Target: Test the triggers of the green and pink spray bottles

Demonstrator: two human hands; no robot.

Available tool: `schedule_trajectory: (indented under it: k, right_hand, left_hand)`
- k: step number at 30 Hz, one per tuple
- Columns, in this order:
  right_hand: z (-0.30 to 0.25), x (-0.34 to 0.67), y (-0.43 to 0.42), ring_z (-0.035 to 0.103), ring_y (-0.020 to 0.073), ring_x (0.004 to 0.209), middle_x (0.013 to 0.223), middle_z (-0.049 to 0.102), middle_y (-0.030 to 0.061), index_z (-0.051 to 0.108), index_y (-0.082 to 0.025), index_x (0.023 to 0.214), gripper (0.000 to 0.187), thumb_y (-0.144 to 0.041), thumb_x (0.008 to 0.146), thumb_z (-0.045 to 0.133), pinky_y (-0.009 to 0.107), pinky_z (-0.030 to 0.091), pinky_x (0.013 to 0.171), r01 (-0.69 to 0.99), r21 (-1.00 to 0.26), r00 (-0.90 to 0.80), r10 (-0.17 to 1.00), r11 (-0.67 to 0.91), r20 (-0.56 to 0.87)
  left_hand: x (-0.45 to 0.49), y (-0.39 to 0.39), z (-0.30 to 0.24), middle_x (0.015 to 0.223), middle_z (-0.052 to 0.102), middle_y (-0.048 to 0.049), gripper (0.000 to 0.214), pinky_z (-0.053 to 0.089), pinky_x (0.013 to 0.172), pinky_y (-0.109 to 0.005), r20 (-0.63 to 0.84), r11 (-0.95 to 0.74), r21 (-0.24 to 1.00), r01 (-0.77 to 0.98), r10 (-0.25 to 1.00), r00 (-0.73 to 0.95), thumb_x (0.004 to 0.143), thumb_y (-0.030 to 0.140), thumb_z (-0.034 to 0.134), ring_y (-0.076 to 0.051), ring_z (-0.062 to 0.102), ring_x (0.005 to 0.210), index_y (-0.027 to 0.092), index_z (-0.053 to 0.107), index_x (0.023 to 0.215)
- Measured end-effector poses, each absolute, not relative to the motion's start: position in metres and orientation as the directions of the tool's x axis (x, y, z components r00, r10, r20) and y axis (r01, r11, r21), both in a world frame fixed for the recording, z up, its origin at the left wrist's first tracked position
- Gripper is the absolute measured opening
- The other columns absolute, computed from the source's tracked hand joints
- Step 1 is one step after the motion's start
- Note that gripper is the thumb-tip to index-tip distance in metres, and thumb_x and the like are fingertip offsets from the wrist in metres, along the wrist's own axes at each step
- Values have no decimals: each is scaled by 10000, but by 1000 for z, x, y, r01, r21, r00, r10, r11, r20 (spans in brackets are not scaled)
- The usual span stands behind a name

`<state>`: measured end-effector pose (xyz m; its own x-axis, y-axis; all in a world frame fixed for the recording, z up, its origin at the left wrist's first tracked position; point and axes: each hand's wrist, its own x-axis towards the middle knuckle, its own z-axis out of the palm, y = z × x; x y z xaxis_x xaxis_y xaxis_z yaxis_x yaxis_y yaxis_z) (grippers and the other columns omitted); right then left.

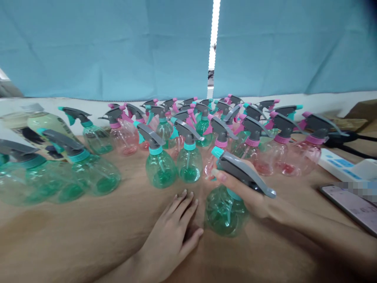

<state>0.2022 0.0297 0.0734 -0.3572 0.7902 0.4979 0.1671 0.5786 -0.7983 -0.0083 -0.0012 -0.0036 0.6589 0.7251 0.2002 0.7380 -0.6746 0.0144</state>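
Right hand [250, 192] grips the green spray bottle [225, 210] by its neck — bottle hangs just under the palm. Left hand [173, 228] lies flat, released, on the brown table [73, 236], near-left of the bottle.

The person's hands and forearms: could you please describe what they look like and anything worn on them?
The left hand and right hand are bare: no gloves, rings or watch show. Both forearms are uncovered to the frame's edge, no sleeve in view. The fingers have longish, seemingly unpainted nails.
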Motion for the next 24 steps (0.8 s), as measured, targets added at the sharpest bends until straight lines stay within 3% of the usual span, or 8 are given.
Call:
schedule_trajectory:
  k: [6,11,15,19,24]
  right_hand:
    - [71,204,30,315,107,587,645,316,-50,365,-226,663,296,-354,898,492,260,295,540,224,-780,-321,800,585,508]
    - [70,203,32,504,117,691,774,534,-32,541,-245,908,77,-311,872,558,256,418,647,105,-860,-351,828,499,437]
    - [70,201,31,554,129,679,821,591,-13,561,-248,963,141,-281,830,598,272,456,648,80,-889,-320,857,450,404]
    - [65,200,31,588,147,695,882,637,8,590,-247,983,236,-402,807,609,287,481,636,63,-889,-299,858,454,417]
    - [60,202,32,465,131,511,608,542,-30,647,-268,936,414,-627,735,599,270,370,450,194,-833,-242,848,518,471]
  left_hand:
    - [-9,-2,-5,1430,444,-117,516,328,1081,-430,232,-673,43,739,726,648,951,405,490,-265,388,1324,105,452,1369]
    - [-9,-1,-7,1436,439,-111,510,333,1073,-457,233,-665,79,743,737,635,948,398,488,-272,382,1326,134,434,1381]
    - [-9,-1,-7,1433,439,-122,509,337,1068,-468,221,-668,87,739,736,640,953,400,481,-279,382,1326,121,437,1377]
    - [-8,-2,-6,1428,446,-127,505,336,1070,-466,209,-659,86,747,745,633,958,403,471,-279,378,1328,109,446,1368]
    - [-8,-1,-6,1433,438,-132,515,328,1076,-465,198,-655,83,751,749,632,965,405,464,-277,364,1336,94,435,1374]
